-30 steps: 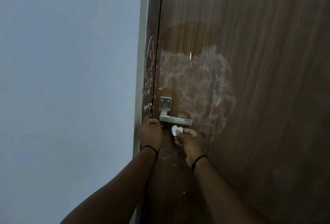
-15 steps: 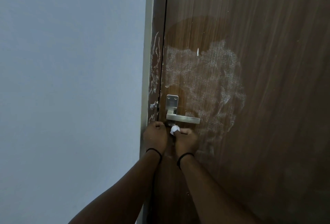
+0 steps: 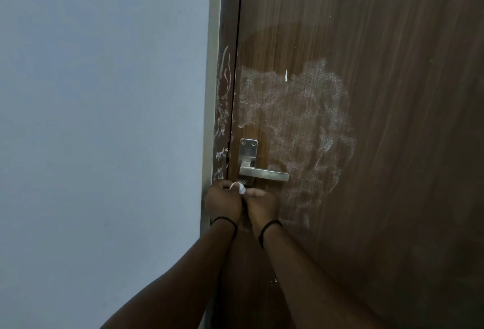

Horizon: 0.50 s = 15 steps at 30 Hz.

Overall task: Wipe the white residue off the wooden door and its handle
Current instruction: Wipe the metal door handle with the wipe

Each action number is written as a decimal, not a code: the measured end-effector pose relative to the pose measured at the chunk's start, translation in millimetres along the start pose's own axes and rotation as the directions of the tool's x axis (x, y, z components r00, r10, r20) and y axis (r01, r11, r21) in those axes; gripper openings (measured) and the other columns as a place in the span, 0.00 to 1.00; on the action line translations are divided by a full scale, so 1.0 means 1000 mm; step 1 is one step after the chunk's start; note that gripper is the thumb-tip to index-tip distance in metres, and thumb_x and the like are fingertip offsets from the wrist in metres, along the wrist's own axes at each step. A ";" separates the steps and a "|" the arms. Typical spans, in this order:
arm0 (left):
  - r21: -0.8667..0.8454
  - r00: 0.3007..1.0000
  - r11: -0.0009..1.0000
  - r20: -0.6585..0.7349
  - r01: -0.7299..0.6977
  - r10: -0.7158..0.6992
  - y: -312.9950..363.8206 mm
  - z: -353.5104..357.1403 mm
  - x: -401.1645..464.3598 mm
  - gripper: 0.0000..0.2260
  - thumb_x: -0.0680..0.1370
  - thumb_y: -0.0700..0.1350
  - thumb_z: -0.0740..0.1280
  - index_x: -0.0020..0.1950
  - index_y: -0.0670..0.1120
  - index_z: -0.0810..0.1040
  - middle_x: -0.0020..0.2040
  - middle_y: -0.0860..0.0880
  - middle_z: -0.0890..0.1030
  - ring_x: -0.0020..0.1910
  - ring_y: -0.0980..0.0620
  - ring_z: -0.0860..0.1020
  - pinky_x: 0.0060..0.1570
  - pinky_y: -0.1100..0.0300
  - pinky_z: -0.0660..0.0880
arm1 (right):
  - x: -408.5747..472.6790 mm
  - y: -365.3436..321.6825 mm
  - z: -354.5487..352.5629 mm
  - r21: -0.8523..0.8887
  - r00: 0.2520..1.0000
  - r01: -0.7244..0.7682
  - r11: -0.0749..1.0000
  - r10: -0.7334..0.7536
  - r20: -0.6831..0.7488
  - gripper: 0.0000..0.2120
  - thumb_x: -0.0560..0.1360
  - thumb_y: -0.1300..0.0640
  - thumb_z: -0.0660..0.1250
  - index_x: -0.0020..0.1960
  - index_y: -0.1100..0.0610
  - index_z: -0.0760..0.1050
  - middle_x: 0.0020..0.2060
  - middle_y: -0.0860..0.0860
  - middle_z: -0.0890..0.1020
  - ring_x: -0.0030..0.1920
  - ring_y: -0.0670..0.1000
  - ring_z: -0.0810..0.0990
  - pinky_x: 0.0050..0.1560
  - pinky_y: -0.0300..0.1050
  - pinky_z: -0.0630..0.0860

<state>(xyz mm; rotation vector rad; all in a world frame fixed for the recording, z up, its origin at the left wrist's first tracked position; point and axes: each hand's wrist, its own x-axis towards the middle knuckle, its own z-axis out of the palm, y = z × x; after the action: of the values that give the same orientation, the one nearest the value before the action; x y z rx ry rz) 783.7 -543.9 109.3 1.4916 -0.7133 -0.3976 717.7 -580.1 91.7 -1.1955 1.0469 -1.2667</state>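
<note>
Bunching a small white wad (image 3: 238, 187) between two fists, the person works just below the handle (image 3: 264, 173), right at the latch edge of the door (image 3: 392, 145). The left hand (image 3: 222, 204) and right hand (image 3: 262, 204) are pressed side by side, knuckles up, both curled closed, and the wad is pinched where the two meet; which hand carries most of the grip cannot be told. A dark band is worn on each wrist.

The wad is likely being folded or tightened here so that a firm, clean face can be offered to the surface, and the spot under the lever is probably chosen because the plate foot and the door edge are where residue (image 3: 296, 124) collects in corners. That is a judgement, not something seen.

The residue is spread as a wide, chalky blotch above and to the right of the handle, reaching down past the lever. Thinner white scrawls are seen on the frame (image 3: 222, 108) left of the gap. A darker, seemingly wiped or damp arc sits above the blotch, so most of the work appears to be left. The lever itself looks fairly clean and sits level.

The wall (image 3: 104, 119) at left is plain. No brand, label or writing can be read anywhere, not even on the handle plate.
</note>
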 end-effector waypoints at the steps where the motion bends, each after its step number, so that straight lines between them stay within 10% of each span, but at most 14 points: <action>1: -0.004 1.000 1.000 -0.007 0.022 -0.022 0.003 0.005 -0.003 0.03 0.71 0.46 0.74 0.43 0.48 0.83 0.38 0.53 0.82 0.36 0.58 0.77 0.33 0.66 0.68 | 0.000 0.000 -0.007 -0.043 1.000 0.030 0.999 -0.030 0.005 0.07 0.71 0.65 0.74 0.38 0.54 0.82 0.38 0.55 0.86 0.38 0.53 0.84 0.44 0.51 0.82; 15: -0.153 0.990 0.980 -0.035 0.130 -0.137 0.008 0.010 -0.013 0.05 0.75 0.41 0.71 0.47 0.42 0.86 0.45 0.42 0.85 0.44 0.46 0.82 0.44 0.58 0.77 | -0.011 -0.019 -0.029 -0.208 0.973 0.207 0.956 -0.177 0.151 0.09 0.72 0.67 0.71 0.46 0.55 0.83 0.39 0.50 0.86 0.41 0.48 0.84 0.43 0.39 0.81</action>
<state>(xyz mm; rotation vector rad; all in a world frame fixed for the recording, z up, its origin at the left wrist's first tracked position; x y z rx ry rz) 766.2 -542.5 113.8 1.4045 -0.5368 -0.5077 685.8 -570.0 106.9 -1.5632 1.0135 -1.2222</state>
